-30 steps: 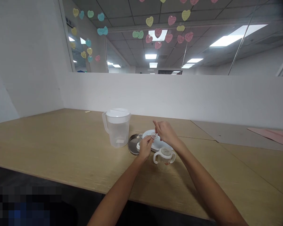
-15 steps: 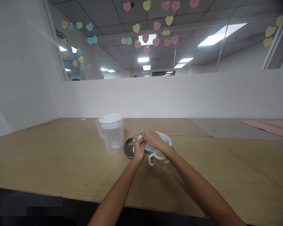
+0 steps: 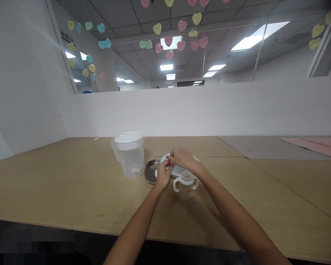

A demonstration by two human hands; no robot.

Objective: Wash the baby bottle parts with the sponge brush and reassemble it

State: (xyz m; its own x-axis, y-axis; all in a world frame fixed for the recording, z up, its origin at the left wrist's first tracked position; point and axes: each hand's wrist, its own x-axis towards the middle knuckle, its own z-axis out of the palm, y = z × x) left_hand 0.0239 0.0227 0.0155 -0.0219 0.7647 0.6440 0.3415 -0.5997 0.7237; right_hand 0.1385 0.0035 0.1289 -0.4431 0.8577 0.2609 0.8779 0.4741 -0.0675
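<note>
My left hand and my right hand meet above the dishes, fingertips pinched together. Whatever is between them is too small and covered to make out. A small white piece shows at the left edge of my left hand; I cannot tell whether it is held or lies in the dish. Below my right wrist stands a clear baby bottle with two white handles, its top uncapped. Behind my hands, partly hidden, is a white oval plate. A round metal dish sits just left of my left hand.
A clear plastic pitcher with a white lid stands left of the metal dish. On the far right of the wooden table lie a grey mat and a pink cloth. A white wall rises behind.
My right hand has shifted slightly right and up, and my left fingertips have followed it. More of the bottle's top and right handle now shows. The view has tilted slightly.
</note>
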